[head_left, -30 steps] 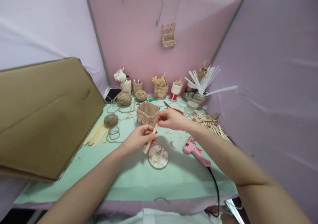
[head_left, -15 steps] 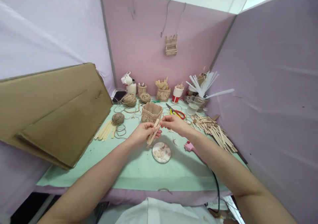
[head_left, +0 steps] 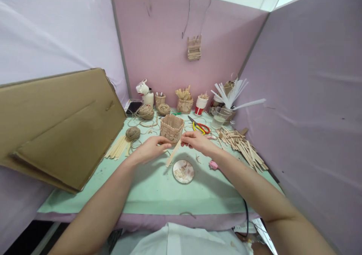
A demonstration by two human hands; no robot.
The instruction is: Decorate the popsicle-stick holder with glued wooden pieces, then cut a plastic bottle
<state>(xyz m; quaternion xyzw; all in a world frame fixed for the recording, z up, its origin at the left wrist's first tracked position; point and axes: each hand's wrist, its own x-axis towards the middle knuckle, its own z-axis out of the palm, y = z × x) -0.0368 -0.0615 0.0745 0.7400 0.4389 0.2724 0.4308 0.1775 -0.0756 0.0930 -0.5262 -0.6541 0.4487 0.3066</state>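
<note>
From where I stand, one large cardboard piece (head_left: 62,130) leans at the left, with one fan of pale strips (head_left: 116,147) on the green tabletop (head_left: 158,198) beside it. One dark phone (head_left: 134,107) lies at the back, near one white animal-shaped figure (head_left: 142,87). I count three balls of twine: one dark ball (head_left: 132,133) nearer the person, two lighter balls (head_left: 146,112) behind.

The left hand (head_left: 149,148) hovers, fingers loosely bent; I can't tell whether its fingertips meet. Just behind the hands sits one open woven-looking basket (head_left: 172,129). One flat wooden stick (head_left: 173,154) slants between the two hands, which are apart — its upper end pinched in the right hand's (head_left: 195,141) fingers, its lower end near one round dish (head_left: 183,171) of scraps.

Farther back are one basket full of sticks (head_left: 185,105) and one red-and-white cup (head_left: 201,105); above them hangs one small wooden rack (head_left: 194,48). Rightward come one pair of scissors (head_left: 201,128), one pink tool (head_left: 213,165) partly hidden by the forearm, one clear cup (head_left: 220,118) and one heap of loose sticks (head_left: 246,149) — too tangled to count.
</note>
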